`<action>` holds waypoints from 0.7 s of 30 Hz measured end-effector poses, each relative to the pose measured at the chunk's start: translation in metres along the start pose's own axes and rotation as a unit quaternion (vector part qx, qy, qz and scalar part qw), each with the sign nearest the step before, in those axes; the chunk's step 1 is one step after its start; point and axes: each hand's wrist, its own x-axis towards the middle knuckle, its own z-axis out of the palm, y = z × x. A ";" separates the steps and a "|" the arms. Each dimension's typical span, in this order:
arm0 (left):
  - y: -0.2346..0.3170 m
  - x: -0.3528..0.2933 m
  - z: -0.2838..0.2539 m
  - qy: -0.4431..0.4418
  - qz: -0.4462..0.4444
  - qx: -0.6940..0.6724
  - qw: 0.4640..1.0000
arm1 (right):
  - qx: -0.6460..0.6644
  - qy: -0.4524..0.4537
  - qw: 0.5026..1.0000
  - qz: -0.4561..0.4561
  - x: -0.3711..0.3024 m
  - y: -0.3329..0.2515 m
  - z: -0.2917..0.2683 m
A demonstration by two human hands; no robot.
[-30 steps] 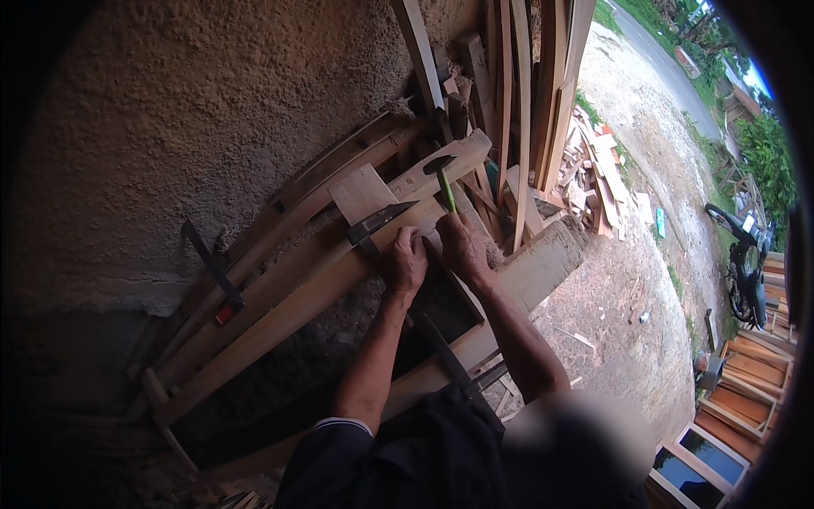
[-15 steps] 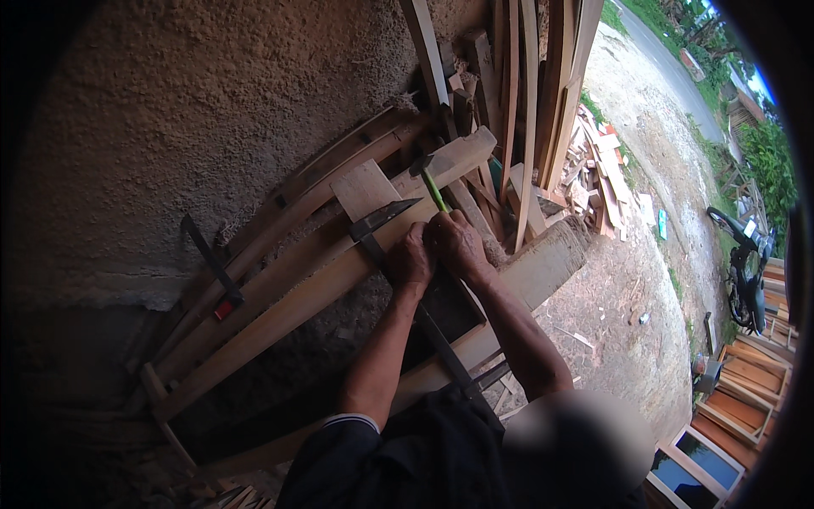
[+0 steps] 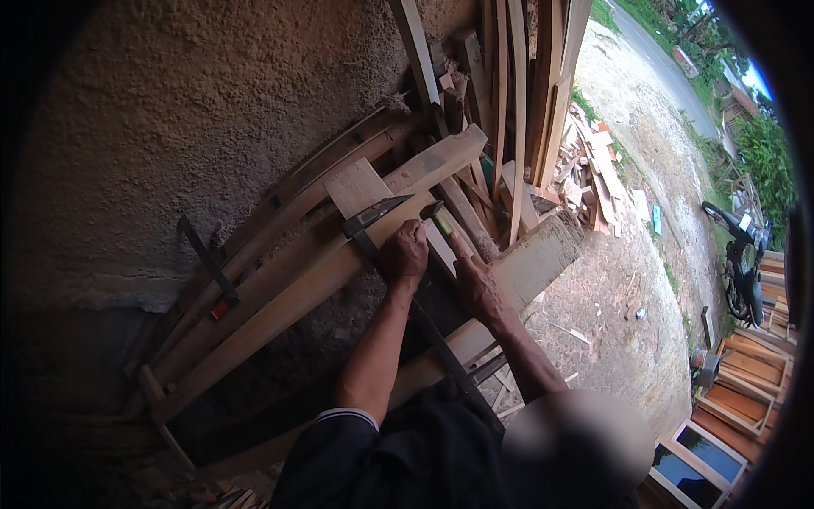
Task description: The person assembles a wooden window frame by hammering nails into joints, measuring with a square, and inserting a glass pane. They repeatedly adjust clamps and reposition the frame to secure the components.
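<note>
My right hand [image 3: 480, 290] is closed round the green handle of a hammer [image 3: 443, 224], index finger along it. The hammer's dark head is just right of my left hand [image 3: 404, 253], at the wooden frame [image 3: 288, 304]. My left hand is closed at the frame's far corner; whatever is between its fingers is hidden. Beside it a long dark bar clamp [image 3: 373, 215] lies across the frame, one jaw over the far rail. A short wood block [image 3: 354, 187] sits beyond that jaw.
A second clamp [image 3: 209, 270] with a red part stands at the left by the rough wall [image 3: 203, 110]. Tall boards [image 3: 551, 93] lean at the back. Offcuts [image 3: 598, 170] are heaped on the ground. A thick beam [image 3: 538, 261] lies at the right; a motorcycle [image 3: 744, 263] stands farther off.
My right hand has moved right and nearer, bringing the hammer head down from the far rail to beside my left hand. My left hand has stayed almost in place.
</note>
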 end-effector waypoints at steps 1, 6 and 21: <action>0.000 0.000 0.000 0.008 0.013 0.002 1.000 | -0.004 0.005 1.000 -0.014 -0.003 -0.002 -0.003; 0.003 -0.001 -0.002 0.013 0.000 -0.014 1.000 | -0.059 -0.044 0.997 0.020 -0.002 -0.013 -0.015; -0.029 0.020 -0.013 0.045 0.077 0.016 0.996 | -0.065 0.039 0.996 -0.037 -0.010 -0.024 -0.016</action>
